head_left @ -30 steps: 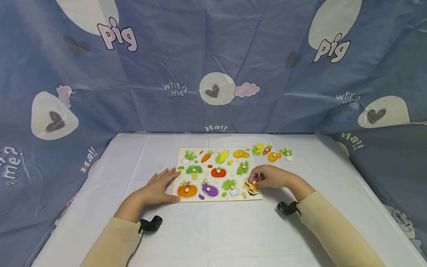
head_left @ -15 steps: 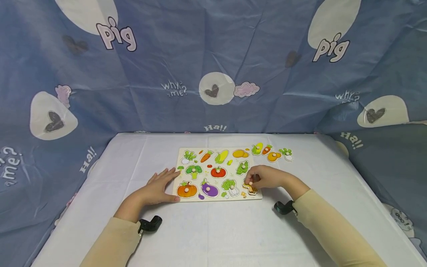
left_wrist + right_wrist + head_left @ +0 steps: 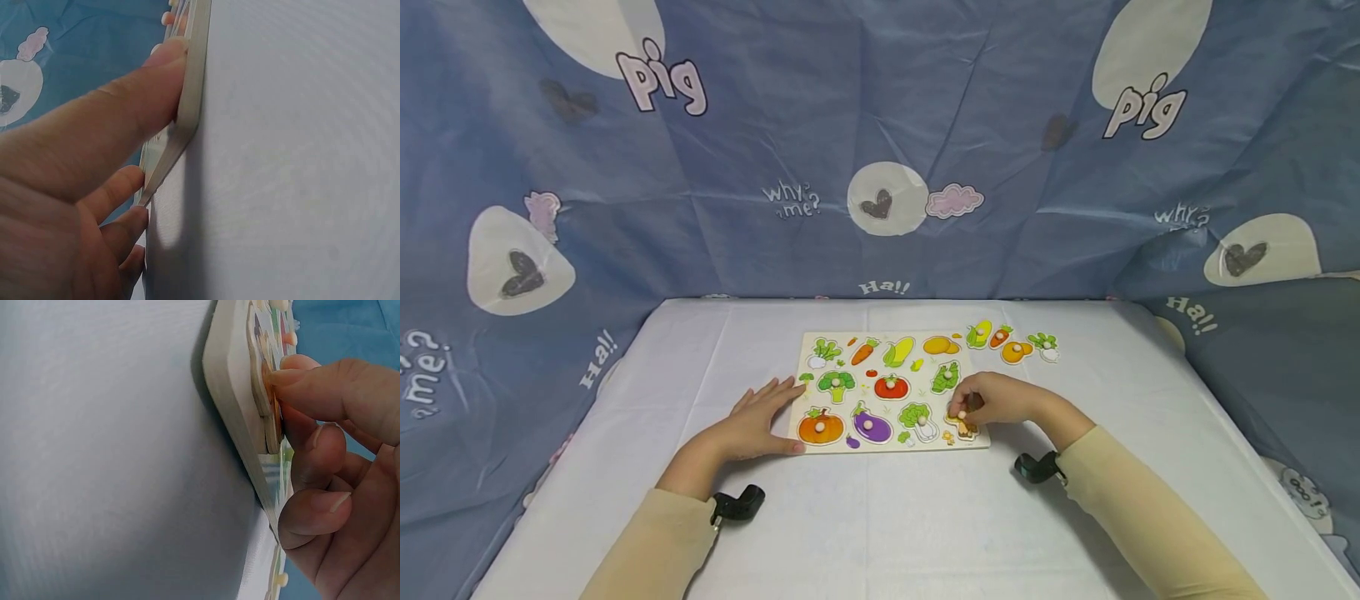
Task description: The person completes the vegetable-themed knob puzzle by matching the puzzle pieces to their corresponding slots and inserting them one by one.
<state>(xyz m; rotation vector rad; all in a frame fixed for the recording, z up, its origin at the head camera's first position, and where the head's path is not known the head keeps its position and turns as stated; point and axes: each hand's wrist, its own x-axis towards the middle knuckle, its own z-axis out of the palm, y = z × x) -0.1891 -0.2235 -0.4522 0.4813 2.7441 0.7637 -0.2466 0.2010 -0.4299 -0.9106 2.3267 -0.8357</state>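
A wooden knob puzzle board (image 3: pixel 880 446) with printed vegetables lies flat on the table. My left hand (image 3: pixel 758 423) rests with spread fingers at its left edge; the thumb (image 3: pixel 147 87) presses the near corner and the other fingers touch the side. At the board's near right corner, my right hand (image 3: pixel 1003 397) pinches the knob of a brown mushroom puzzle piece (image 3: pixel 968 430) between thumb and finger. The right wrist view shows this mushroom piece (image 3: pixel 259 375) standing proud of the board's surface. Pumpkin (image 3: pixel 821 427), eggplant (image 3: pixel 872 427) and several other knobbed pieces sit in the board.
Behind the right hand, loose corn (image 3: pixel 978 337), carrot (image 3: pixel 1000 337), potato (image 3: pixel 1016 354) and radish (image 3: pixel 1045 347) pieces lie on the white tablecloth (image 3: pixel 865 525). A blue printed curtain (image 3: pixel 820 108) stands behind and along the sides of the table.
My right hand has shifted slightly left with the mushroom piece, which now lies nearer to its printed place. The left hand has stayed at the board's edge.
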